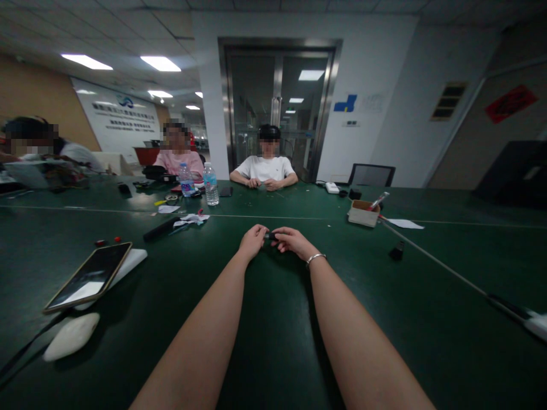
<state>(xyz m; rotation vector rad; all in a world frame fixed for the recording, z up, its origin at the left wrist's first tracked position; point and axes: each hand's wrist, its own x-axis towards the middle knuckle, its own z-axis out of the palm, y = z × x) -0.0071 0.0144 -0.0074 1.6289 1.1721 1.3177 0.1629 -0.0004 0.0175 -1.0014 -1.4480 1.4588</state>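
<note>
Over the middle of the green table, my left hand [253,241] and my right hand [293,241] come close together. Between their fingertips is a small black object [270,236], short and dark, too small for me to name its kind. Left thumb and fingers pinch its left end, where a lighter bit shows. The right fingers are closed round its other end and hide part of it. A silver bracelet [316,259] circles my right wrist.
At left lie a phone [92,277] on a white item and a pale computer mouse [72,336]. Farther back stand two water bottles [211,185]. A small open box [363,214] and a black clip-like piece [397,251] are at right. Several people sit across the table.
</note>
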